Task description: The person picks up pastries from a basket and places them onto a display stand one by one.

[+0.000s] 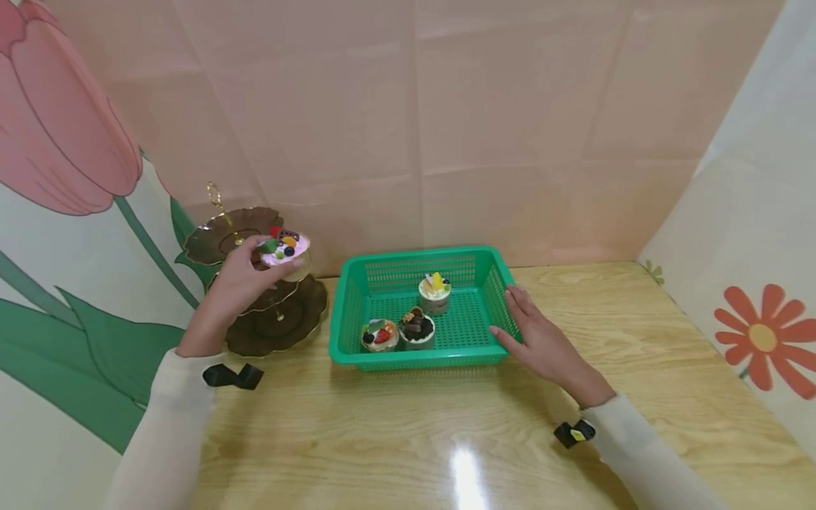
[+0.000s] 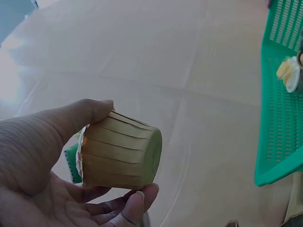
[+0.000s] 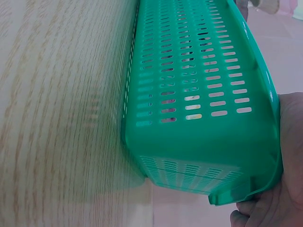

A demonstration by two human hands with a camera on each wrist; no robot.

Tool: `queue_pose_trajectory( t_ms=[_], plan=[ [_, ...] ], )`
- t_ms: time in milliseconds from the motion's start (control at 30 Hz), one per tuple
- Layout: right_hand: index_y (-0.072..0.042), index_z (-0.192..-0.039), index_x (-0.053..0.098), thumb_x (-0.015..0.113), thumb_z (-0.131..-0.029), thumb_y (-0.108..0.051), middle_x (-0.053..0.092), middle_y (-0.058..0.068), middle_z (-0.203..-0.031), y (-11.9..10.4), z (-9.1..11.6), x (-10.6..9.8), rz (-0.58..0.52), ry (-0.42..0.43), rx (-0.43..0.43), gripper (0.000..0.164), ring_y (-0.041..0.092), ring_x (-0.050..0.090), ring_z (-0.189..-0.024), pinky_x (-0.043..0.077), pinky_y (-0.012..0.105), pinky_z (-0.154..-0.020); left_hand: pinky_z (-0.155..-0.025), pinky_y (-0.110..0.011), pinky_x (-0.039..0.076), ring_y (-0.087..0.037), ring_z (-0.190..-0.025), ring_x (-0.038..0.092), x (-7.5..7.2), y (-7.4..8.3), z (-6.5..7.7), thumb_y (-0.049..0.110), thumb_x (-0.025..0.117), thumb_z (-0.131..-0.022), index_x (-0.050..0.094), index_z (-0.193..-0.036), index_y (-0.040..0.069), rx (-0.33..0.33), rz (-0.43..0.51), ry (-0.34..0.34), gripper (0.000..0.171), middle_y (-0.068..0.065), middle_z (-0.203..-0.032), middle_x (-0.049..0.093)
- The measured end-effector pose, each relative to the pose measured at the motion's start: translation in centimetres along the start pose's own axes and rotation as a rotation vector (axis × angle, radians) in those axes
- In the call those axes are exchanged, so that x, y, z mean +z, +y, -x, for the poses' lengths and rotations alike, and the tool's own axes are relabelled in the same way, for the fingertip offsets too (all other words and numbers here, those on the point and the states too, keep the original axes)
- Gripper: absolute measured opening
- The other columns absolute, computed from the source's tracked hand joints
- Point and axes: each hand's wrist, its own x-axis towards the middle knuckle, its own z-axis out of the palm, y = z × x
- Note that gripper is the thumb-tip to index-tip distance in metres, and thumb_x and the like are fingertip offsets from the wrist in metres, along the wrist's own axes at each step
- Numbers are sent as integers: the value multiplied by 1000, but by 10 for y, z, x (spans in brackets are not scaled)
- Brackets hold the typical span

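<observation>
My left hand (image 1: 239, 283) pinches a decorated cupcake (image 1: 287, 253) between thumb and fingertips, in front of the tiered stand (image 1: 274, 322). Pink-white cream with fruit pieces tops it. The left wrist view shows its pleated tan wrapper (image 2: 118, 151), tipped sideways in that picture. My right hand (image 1: 545, 347) rests on the right rim of a green plastic basket (image 1: 417, 359), fingers extended. Inside the basket stand a strawberry-topped cupcake (image 1: 380, 337), a dark chocolate one (image 1: 417, 329) and, farther back, a yellow-fruit one (image 1: 435, 294).
The brown scalloped stand has a gold ring handle (image 1: 214, 193) and stands left of the basket. Everything is on a wood-grain table (image 1: 357, 439). A pink cloth backdrop (image 1: 414, 142) hangs behind, with flower-printed panels on both sides.
</observation>
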Motion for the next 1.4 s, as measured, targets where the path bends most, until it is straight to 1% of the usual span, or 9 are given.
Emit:
queue_pose_trajectory(
  t_ms=[100, 200, 400, 500, 767, 933, 1133, 1300, 1400],
  plan=[
    [4, -159, 15, 49, -104, -54, 9, 19, -168, 0, 0, 0, -5, 0, -3, 86, 32, 4, -156, 25, 61, -116, -70, -18, 52, -18, -91, 58, -8, 1, 4, 43, 71, -94, 38, -148, -1, 11, -13, 26, 77, -19, -121, 56],
    [3, -159, 15, 49, -104, -53, 9, 19, -168, 0, 0, 0, -6, 4, -7, 86, 31, 3, -156, 24, 61, -116, -68, -18, 51, -17, -91, 56, -17, 0, 7, 42, 71, -94, 39, -148, -1, 8, -25, 54, 76, -18, -121, 55],
    [3, -159, 15, 49, -104, -53, 9, 19, -168, 1, 0, 1, -10, 1, -5, 86, 31, 3, -156, 24, 61, -116, -66, -19, 48, -21, -93, 51, -34, -1, 13, 46, 71, -94, 37, -149, -2, -25, -88, 79, 81, -18, -120, 53],
    [3, -160, 15, 49, -104, -53, 9, 19, -168, 1, 0, 0, -12, 5, -3, 86, 31, 3, -156, 25, 61, -115, -66, -19, 48, -21, -93, 50, -44, -1, 14, 48, 70, -94, 37, -148, -3, -19, -107, 86, 81, -18, -121, 52],
    [3, -159, 16, 50, -104, -54, 11, 20, -168, 0, 1, 2, -10, 6, -5, 86, 35, 6, -155, 25, 61, -115, -65, -20, 47, -23, -95, 48, -67, -11, 15, 50, 67, -95, 33, -148, -7, -46, -144, 101, 85, -21, -121, 50],
    [4, -159, 19, 50, -104, -53, 13, 20, -168, 1, 0, 1, -3, 28, -11, 85, 34, 7, -155, 26, 61, -115, -64, -22, 45, -23, -93, 48, -78, -19, 10, 51, 66, -95, 38, -143, -8, -52, -173, 135, 81, -21, -119, 51],
    [5, -158, 20, 51, -103, -53, 13, 20, -167, 3, 0, 2, 5, 38, -17, 86, 36, 9, -155, 28, 62, -114, -66, -20, 46, -27, -100, 48, -85, -29, -1, 56, 65, -94, 35, -146, -9, -94, -195, 125, 89, -25, -127, 49],
    [4, -159, 18, 49, -103, -56, 12, 20, -168, 3, 1, 4, 5, 20, -10, 88, 35, 7, -155, 27, 62, -114, -63, -19, 46, -24, -97, 49, -92, -39, -8, 52, 66, -95, 36, -143, -12, -101, -194, 131, 85, -27, -126, 49],
    [4, -159, 19, 50, -103, -56, 12, 19, -168, 2, 1, 4, 1, 29, -10, 87, 35, 8, -155, 27, 61, -114, -61, -19, 46, -24, -95, 49, -96, -43, -12, 50, 66, -95, 37, -141, -14, -94, -204, 146, 84, -28, -124, 50]
  ],
)
